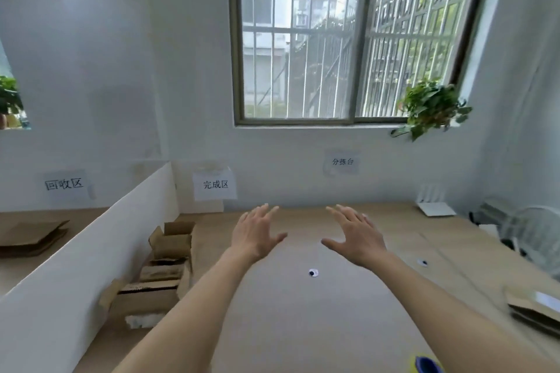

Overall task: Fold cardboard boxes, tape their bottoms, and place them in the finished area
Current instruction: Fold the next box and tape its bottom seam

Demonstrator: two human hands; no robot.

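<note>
Both hands hung spread over the table, the left hand and the right hand with fingers straight and apart, palms down, neither holding anything.

The risk, as I judged it, lay in the reach. The flat cardboard waiting to be folded sat well off to the right of the right hand and nearer the body, partly cut by the picture's edge, so a quick grab could drag the stack or pull only one sheet askew. A blue and yellow object lay under the right forearm, too cropped to name; if it was the tape, an elbow could knock it.

Left of the left hand, and nearer the body, stood the folded boxes in a row against the white divider, below the sign reading 完成区. Their flaps stood open; the contents could not be made out.
</note>
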